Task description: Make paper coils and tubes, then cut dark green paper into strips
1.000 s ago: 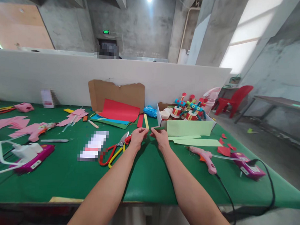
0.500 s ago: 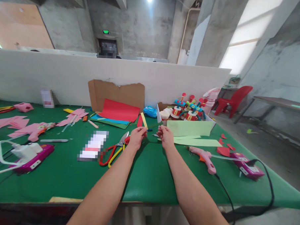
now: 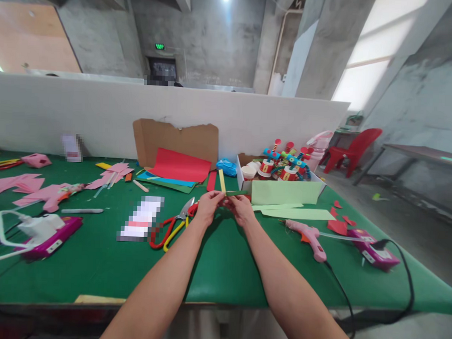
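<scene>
My left hand [image 3: 210, 207] and my right hand [image 3: 241, 208] meet above the green table, fingertips pinched close together. Between them are two narrow paper strips that cross at my fingers. The yellow strip [image 3: 221, 180] points up and away from my left fingers, while the dark green strip [image 3: 237, 193] reaches out to the right above my right fingers. My fingers hide the part where the strips join. Just left of my left hand lie scissors [image 3: 173, 226] with red and yellow handles. Light green paper strips [image 3: 297, 213] lie to the right of my right hand.
A pink glue gun [image 3: 308, 236] lies at right beside a purple power strip [image 3: 374, 251]; another power strip [image 3: 54, 242] is at left. A white box [image 3: 285, 192] with paper-cup figures stands behind. Red paper [image 3: 183, 163] leans against brown cardboard [image 3: 177, 137].
My right hand has moved left and slightly down to meet my left hand. The green strip's free end now points right, and the yellow strip stands more upright.
</scene>
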`<control>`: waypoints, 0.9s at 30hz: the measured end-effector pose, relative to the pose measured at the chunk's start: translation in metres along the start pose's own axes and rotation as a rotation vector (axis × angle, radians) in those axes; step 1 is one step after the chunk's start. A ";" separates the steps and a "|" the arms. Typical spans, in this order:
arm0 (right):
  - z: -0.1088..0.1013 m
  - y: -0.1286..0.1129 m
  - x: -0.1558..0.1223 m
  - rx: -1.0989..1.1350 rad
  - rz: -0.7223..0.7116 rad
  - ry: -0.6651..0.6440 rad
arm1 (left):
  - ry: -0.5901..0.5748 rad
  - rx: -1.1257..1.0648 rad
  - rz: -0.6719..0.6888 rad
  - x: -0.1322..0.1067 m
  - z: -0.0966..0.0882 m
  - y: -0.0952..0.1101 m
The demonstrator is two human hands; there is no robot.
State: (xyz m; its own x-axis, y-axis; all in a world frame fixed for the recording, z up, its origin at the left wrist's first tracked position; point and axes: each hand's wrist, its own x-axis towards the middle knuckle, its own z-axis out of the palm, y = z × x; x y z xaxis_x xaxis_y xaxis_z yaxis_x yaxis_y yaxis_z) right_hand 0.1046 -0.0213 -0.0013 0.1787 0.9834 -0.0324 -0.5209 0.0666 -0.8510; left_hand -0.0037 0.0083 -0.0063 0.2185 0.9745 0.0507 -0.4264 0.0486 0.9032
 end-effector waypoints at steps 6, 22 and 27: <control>0.000 -0.001 -0.002 -0.014 -0.014 -0.002 | 0.000 -0.005 0.008 0.001 -0.001 -0.001; 0.001 -0.005 -0.002 -0.164 -0.085 0.086 | -0.002 0.028 0.046 0.001 -0.005 -0.002; 0.004 -0.006 -0.003 -0.200 -0.136 0.100 | -0.001 0.029 0.051 0.003 -0.006 -0.003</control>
State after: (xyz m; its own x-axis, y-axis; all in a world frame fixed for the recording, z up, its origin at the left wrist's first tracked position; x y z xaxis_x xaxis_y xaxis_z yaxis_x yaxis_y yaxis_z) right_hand 0.1034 -0.0240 0.0060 0.3225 0.9454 0.0461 -0.3129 0.1524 -0.9375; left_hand -0.0065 0.0124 -0.0115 0.1979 0.9754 0.0970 -0.4114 -0.0071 0.9114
